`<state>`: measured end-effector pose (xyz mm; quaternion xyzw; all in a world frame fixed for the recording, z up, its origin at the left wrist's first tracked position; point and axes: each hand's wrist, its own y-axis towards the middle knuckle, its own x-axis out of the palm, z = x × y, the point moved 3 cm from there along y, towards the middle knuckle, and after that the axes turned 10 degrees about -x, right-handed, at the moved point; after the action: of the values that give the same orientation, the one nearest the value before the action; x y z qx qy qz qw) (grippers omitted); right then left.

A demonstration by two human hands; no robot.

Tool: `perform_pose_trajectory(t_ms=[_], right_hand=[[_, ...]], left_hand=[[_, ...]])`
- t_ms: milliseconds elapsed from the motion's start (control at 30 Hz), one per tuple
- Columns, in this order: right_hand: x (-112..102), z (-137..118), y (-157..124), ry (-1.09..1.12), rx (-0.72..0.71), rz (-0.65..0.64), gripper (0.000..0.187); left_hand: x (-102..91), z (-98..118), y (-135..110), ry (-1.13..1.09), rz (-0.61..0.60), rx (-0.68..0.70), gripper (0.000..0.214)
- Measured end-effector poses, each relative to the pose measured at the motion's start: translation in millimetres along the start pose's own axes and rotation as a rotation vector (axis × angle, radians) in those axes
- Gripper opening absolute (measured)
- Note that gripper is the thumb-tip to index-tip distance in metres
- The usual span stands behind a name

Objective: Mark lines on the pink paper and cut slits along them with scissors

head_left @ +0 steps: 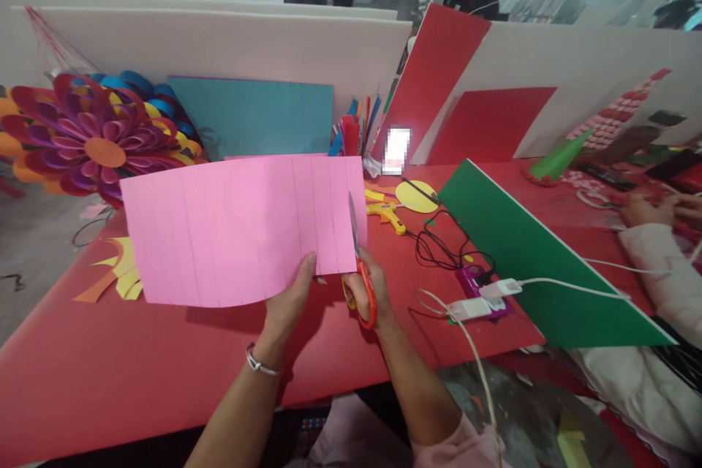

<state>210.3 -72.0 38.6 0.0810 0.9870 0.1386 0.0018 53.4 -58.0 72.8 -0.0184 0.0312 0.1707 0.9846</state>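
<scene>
My left hand (290, 300) pinches the lower edge of a large pink paper sheet (230, 227), holding it up above the red table (110, 358). The sheet carries several faint vertical lines. My right hand (368, 285) grips red-handled scissors (362, 270), fingers through the loops. The blades point up and away along the sheet's right part, beside one of the lines. A silver bracelet sits on my left wrist.
A layered paper flower (93, 142) stands at the left, yellow paper scraps (118, 278) below it. A yellow glue gun (387, 216), black cables and a power strip (477, 303) lie right of the scissors. A green board (526, 248) leans at the right, by another person's sleeve (663, 270).
</scene>
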Motion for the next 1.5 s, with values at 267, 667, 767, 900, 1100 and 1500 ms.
perform_pose_trajectory(t_ms=[267,667,767,900,1100,1500], right_hand=[[2,-1,-1,0.092,0.032,0.014,0.009],[2,-5,1,0.058,0.023,0.011,0.013],[3,-6,2,0.075,0.024,0.012,0.013],[2,-3,1,0.088,0.019,0.016,0.014],[2,3,1,0.072,0.000,0.020,0.029],[1,-2,5,0.044,-0.153,-0.025,0.032]], left_hand=[[-0.8,-2,-1,-0.001,0.040,-0.074,0.032],[4.7,-6,3,-0.194,-0.018,-0.177,0.028],[2.2,-12,2,-0.256,0.043,-0.216,0.029],[-1.3,-21,2,-0.326,0.106,-0.236,0.029],[2.1,-12,7,-0.402,0.093,-0.193,0.035],[-11.2,-28,0,-0.279,0.135,-0.179,0.041]])
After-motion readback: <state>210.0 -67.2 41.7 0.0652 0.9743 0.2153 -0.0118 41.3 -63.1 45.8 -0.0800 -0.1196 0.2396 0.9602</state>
